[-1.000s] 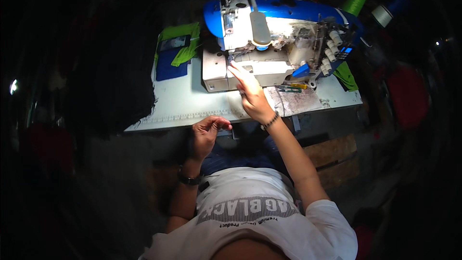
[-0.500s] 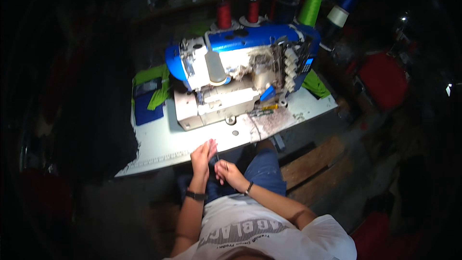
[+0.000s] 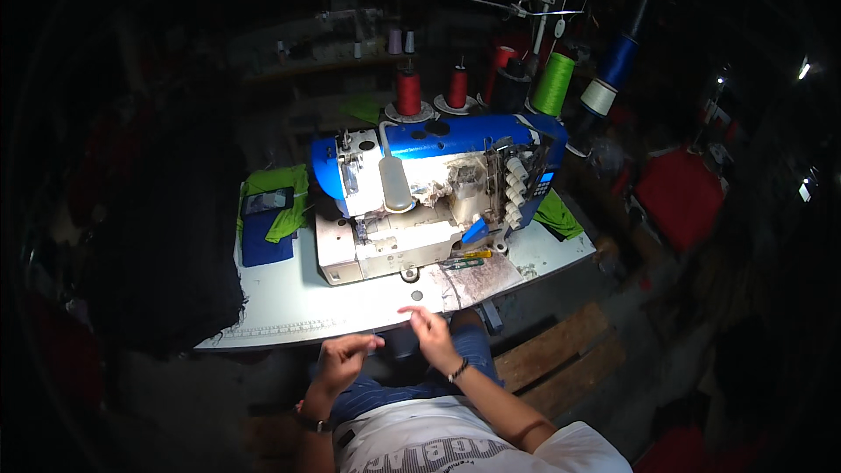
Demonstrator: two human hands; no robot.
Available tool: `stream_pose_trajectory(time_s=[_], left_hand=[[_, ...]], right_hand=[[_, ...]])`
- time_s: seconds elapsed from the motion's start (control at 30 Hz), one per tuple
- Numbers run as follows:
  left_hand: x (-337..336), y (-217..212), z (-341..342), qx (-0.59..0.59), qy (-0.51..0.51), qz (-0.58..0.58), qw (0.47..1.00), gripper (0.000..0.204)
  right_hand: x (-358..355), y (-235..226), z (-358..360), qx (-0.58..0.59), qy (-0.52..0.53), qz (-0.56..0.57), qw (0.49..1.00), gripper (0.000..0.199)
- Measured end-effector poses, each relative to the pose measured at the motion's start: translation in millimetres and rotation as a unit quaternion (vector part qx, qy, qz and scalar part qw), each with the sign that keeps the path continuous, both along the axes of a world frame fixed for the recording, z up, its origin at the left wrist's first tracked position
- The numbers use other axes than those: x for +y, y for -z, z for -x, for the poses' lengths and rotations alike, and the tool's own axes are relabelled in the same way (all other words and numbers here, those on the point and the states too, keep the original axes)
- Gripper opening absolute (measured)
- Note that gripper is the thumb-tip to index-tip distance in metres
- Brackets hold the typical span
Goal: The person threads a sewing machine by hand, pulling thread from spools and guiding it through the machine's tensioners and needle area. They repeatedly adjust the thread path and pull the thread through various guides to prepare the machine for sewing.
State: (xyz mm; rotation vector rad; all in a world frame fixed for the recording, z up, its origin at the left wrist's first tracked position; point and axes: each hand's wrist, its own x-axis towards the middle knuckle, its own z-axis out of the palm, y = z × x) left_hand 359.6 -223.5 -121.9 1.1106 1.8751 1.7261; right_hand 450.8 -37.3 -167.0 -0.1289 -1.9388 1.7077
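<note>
My left hand (image 3: 345,361) is over my lap, just off the front edge of the white sewing table (image 3: 298,311). Its fingers are pressed together and point right; anything in their tips is too small to make out. My right hand (image 3: 433,337) is a little higher, near the table edge, its fingers bent with the forefinger reaching left. What it may pinch cannot be made out. A gap separates the hands. Beyond them stands a blue and white sewing machine (image 3: 455,136), its lit bed (image 3: 394,245) facing me.
Small tools (image 3: 466,260) lie right of the machine bed. A phone (image 3: 268,201) rests on green and blue cloth at left. Dark fabric (image 3: 188,289) borders the table's left. Thread cones (image 3: 552,85) stand behind the machine. Wooden slats (image 3: 561,346) are at lower right.
My hands, close together before, are now apart: the left lower and further left, the right a little to the right. The view has tilted up, showing more of the thread stand.
</note>
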Motion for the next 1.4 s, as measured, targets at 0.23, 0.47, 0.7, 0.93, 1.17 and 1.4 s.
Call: stream_pose_trajectory(time_s=[0.23,0.47,0.7,0.93,1.17,1.4], left_hand=[[-65.9,-73.0,-28.6,-0.114,0.38,-0.197,0.897,0.012],[-55.2,-74.6,69.3,-0.27,0.276,-0.464,0.797,0.024],[61.4,56.0,55.1,-0.346,-0.015,-0.01,0.938,0.046],[40.5,31.7,5.0,-0.096,-0.043,0.081,0.991,0.02],[-64.9,2.6,-53.8,0.12,0.032,0.205,0.971,0.028],[-115.7,8.3,-64.6,0.243,0.103,0.356,0.896,0.029]], right_hand=[[12.7,-76.2,75.1,0.125,0.034,-0.402,0.907,0.052],[-19.8,27.8,53.8,-0.001,-0.031,0.01,0.999,0.011],[-43.4,44.7,-53.6,-0.206,-0.196,0.088,0.955,0.018],[-21.6,24.4,-86.8,-0.254,-0.231,0.004,0.939,0.015],[42.2,28.2,20.0,-0.108,-0.019,0.059,0.992,0.031],[33.8,-27.0,126.0,-0.08,-0.22,0.283,0.93,0.037]])
